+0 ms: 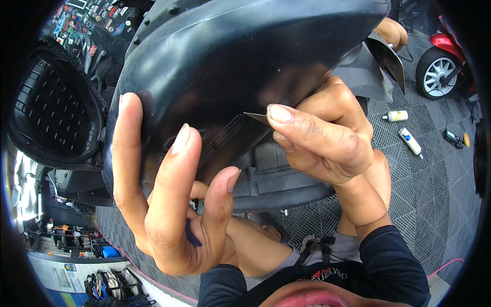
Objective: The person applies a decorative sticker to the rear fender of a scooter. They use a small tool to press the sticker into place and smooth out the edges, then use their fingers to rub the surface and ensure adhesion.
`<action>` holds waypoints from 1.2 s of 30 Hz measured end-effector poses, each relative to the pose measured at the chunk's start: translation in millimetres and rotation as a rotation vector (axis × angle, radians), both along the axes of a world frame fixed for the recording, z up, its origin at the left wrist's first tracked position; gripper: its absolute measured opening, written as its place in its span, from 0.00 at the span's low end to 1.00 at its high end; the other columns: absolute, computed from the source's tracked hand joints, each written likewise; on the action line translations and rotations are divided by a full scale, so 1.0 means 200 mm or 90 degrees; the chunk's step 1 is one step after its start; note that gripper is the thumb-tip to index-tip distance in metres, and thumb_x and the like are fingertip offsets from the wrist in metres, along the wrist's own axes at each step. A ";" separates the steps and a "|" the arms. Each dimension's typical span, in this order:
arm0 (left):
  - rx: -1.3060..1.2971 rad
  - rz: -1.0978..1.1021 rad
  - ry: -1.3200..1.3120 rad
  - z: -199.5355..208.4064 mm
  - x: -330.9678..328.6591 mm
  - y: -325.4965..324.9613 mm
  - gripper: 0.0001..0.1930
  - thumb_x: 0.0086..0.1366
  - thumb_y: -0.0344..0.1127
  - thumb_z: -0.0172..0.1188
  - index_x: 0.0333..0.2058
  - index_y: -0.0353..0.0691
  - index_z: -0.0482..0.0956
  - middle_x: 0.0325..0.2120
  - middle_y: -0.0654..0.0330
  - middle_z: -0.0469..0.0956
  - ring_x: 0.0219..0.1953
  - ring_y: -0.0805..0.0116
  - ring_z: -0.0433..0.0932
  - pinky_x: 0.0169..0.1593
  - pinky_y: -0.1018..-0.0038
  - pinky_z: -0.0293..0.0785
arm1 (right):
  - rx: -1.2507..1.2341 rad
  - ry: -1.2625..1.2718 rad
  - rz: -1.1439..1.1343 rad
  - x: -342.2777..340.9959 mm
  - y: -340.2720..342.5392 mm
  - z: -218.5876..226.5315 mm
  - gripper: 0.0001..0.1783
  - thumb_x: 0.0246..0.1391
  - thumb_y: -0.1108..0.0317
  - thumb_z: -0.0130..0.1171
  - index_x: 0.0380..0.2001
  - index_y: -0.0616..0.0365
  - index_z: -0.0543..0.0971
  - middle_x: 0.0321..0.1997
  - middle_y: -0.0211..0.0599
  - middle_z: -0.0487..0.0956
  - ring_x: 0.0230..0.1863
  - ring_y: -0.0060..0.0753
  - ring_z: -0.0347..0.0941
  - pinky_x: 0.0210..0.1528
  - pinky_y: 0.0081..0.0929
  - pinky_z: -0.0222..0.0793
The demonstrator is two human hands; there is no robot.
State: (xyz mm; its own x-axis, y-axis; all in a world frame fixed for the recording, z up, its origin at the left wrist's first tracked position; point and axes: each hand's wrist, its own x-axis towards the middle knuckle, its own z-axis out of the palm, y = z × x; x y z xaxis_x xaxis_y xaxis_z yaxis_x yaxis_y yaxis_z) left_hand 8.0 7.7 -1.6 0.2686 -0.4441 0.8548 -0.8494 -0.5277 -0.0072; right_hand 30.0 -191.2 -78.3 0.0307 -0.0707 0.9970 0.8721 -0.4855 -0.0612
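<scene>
**A Thin Blade [257, 118] Meets a Shiny Black Panel [215, 61]**

The right hand [327, 133] has its grip pinched on the small, flat blade, between the thumb and a bent finger. The blade's sharp tip is at a thin groove [225, 134] low on the panel. The panel is smooth, curved and very shiny, with bright patches of light on it.

The left hand [176, 210] has its long fingers spread out over the panel's left side. Something blue [193, 234] peeks out by its palm, but I cannot tell if its grip holds that.

The floor [429, 189] is grey with ridged lines. Two small white tubes, one [396, 116] above the other [410, 143], lie there near a red vehicle's wheel [441, 74]. A big black shell [56, 102] is on the left. Many stickers [102, 18] sit behind it. A messy shelf [76, 250] is down below.
</scene>
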 end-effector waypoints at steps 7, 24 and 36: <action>0.001 -0.003 0.000 0.00 0.00 0.00 0.22 0.60 0.21 0.68 0.54 0.31 0.78 0.65 0.34 0.68 0.22 0.87 0.71 0.22 0.91 0.56 | 0.016 -0.015 -0.001 0.00 0.02 0.00 0.16 0.55 0.80 0.68 0.48 0.61 0.82 0.33 0.32 0.74 0.30 0.28 0.74 0.38 0.29 0.76; 0.005 -0.003 -0.030 0.02 -0.02 -0.04 0.18 0.62 0.24 0.69 0.52 0.35 0.83 0.64 0.33 0.69 0.25 0.80 0.73 0.21 0.86 0.61 | 0.170 -0.070 0.051 0.00 0.05 0.05 0.25 0.43 0.84 0.71 0.47 0.55 0.87 0.24 0.27 0.76 0.22 0.26 0.69 0.26 0.22 0.64; 0.125 0.183 -0.116 0.00 -0.08 -0.10 0.31 0.57 0.28 0.72 0.60 0.52 0.82 0.70 0.48 0.65 0.20 0.78 0.62 0.24 0.80 0.64 | 0.165 -0.055 0.071 -0.07 -0.08 0.05 0.20 0.52 0.84 0.62 0.50 0.69 0.79 0.33 0.42 0.79 0.28 0.25 0.69 0.31 0.25 0.64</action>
State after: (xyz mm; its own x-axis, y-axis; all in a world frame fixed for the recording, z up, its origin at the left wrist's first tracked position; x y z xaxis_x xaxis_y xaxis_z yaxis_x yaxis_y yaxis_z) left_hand -8.0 -11.4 -1.8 0.2575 -0.5319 0.8067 -0.6420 -0.7181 -0.2686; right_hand 15.8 -207.3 -67.7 -0.0323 -0.3239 0.9455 0.9266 -0.3642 -0.0931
